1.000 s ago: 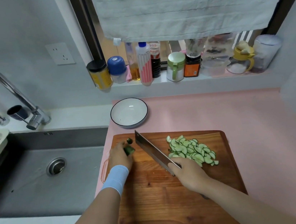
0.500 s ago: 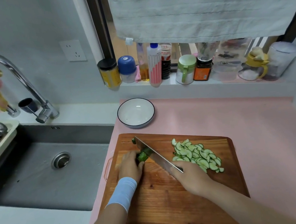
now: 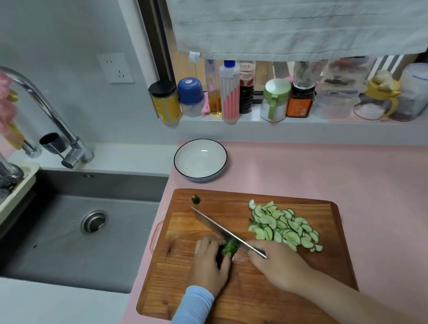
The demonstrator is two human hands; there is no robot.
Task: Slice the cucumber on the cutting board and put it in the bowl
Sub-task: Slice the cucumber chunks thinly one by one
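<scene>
Here the left hand (image 3: 209, 265) curls over the cucumber stub (image 3: 229, 248), steadying it against the knife (image 3: 217, 228) clasped in the right hand (image 3: 279, 264); slices (image 3: 284, 226) lie right of both grips, bowl (image 3: 216, 148) beyond, unfilled.

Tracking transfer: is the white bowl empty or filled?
Empty: the white dark-rimmed bowl shows bare inside; green cucumber slices lie on the wooden board.
</scene>
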